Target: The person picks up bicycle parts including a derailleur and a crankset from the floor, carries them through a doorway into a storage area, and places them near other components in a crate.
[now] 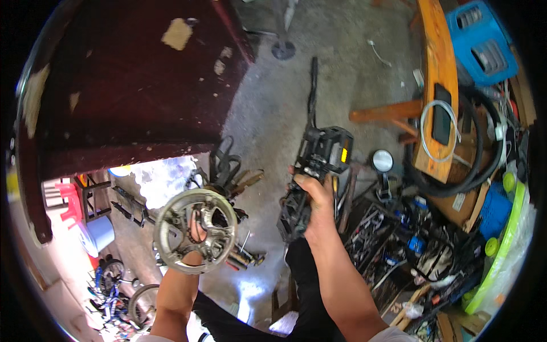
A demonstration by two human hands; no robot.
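Observation:
My left hand (196, 226) holds a bicycle chainring with a round guard (233, 222) at the lower left, its fingers partly hidden behind the spokes. In my right hand (315, 192), near the middle, is a bundle of black bicycle pedals (327, 149), one with a yellow reflector, together with a dark crank or bar that reaches up and away. The two hands are apart above the concrete floor (265, 107). Beneath and between them lie dark straps (224, 164) and some tools.
A dark red wooden panel (141, 85) fills the upper left. At the right stand an orange wooden bench (433, 55) with a coiled cable, a blue plastic crate (483, 42), black tyres (474, 171) and a heap of bicycle parts and tools (384, 243). A bicycle (109, 282) is at lower left.

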